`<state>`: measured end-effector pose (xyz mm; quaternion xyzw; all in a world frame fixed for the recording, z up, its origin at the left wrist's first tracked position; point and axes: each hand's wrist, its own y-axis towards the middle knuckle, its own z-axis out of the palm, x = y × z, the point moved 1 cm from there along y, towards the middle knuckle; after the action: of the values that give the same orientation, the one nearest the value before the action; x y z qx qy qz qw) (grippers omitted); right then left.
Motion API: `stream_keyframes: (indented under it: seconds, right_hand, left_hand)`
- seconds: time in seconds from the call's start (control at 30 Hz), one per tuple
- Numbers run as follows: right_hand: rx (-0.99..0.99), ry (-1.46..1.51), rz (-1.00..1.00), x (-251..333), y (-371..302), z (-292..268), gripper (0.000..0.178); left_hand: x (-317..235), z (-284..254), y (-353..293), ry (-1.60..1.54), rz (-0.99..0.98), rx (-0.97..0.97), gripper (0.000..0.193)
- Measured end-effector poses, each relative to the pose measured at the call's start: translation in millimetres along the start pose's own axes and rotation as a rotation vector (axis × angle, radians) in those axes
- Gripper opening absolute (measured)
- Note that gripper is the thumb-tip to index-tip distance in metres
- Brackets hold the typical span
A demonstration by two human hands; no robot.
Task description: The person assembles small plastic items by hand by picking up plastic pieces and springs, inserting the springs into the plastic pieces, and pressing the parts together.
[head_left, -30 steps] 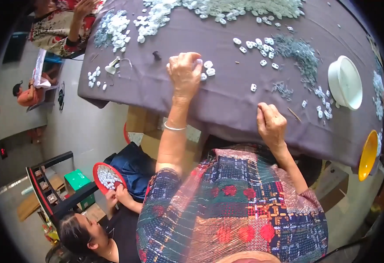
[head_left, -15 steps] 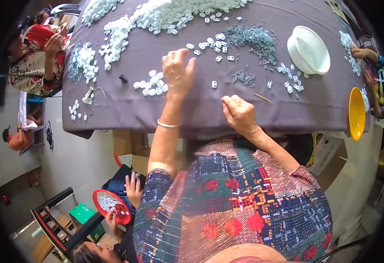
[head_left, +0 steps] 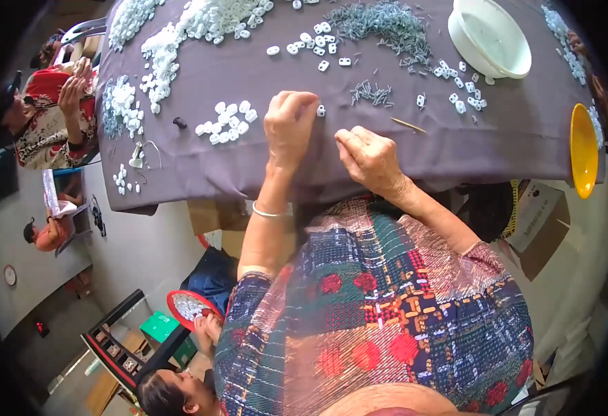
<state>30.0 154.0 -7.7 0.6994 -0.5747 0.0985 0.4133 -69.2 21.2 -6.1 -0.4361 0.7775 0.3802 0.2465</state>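
Observation:
My left hand [head_left: 291,128] is curled over the tablecloth, thumb and fingers drawn together at a small white plastic piece with holes [head_left: 320,110]. To its right, my right hand [head_left: 372,161] is closed with the fingertips pinched; whatever they hold is too small or hidden to make out. Beyond the hands lie a small heap of grey pins [head_left: 371,93] and a thin brownish stick [head_left: 409,125]. A cluster of white pieces [head_left: 226,123] rests left of my left hand.
Larger piles of white pieces [head_left: 214,19] and grey pins [head_left: 380,29] spread across the far side. A white basin [head_left: 490,41] and a yellow dish [head_left: 584,151] stand at the right. Co-workers sit around; one at lower left has a red-rimmed bowl [head_left: 172,302].
My left hand has come down from its raised, open pose to the lone white piece, its fingers closing. My right hand stays pinched. The whole view has shifted somewhat.

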Motion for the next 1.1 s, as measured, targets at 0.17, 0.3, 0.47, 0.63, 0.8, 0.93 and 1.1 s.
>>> stream_keyframes:
  seconds: [0.17, 0.3, 0.47, 0.63, 0.8, 0.93, 1.1]
  right_hand:
    - [-0.134, 0.263, 0.113, -6, -1, -4, 0.021]
    - [-0.103, 0.455, 0.314, 8, 7, -27, 0.021]
    - [-0.040, 0.680, 0.475, 4, 5, -26, 0.014]
    - [0.005, 0.938, 0.711, 6, -3, -25, 0.011]
    - [-0.032, 0.997, 0.783, 7, -4, -28, 0.013]
    - [-0.002, 1.082, 0.856, 5, -4, -29, 0.012]
    - [-0.070, 1.171, 0.887, 4, -6, -22, 0.012]
  left_hand:
    - [-26, -4, -27, -1.070, -0.784, -0.005, 0.010]
    - [-50, 6, -40, -1.379, -1.013, -0.109, 0.011]
    - [-63, 16, -51, -1.365, -1.005, -0.067, 0.012]
    - [-72, 11, -57, -1.219, -0.885, -0.078, 0.016]
    - [-77, 14, -63, -1.273, -0.940, -0.070, 0.016]
    - [-78, 13, -62, -1.032, -0.853, -0.056, 0.016]
    - [-80, 16, -57, -1.224, -0.912, -0.070, 0.016]
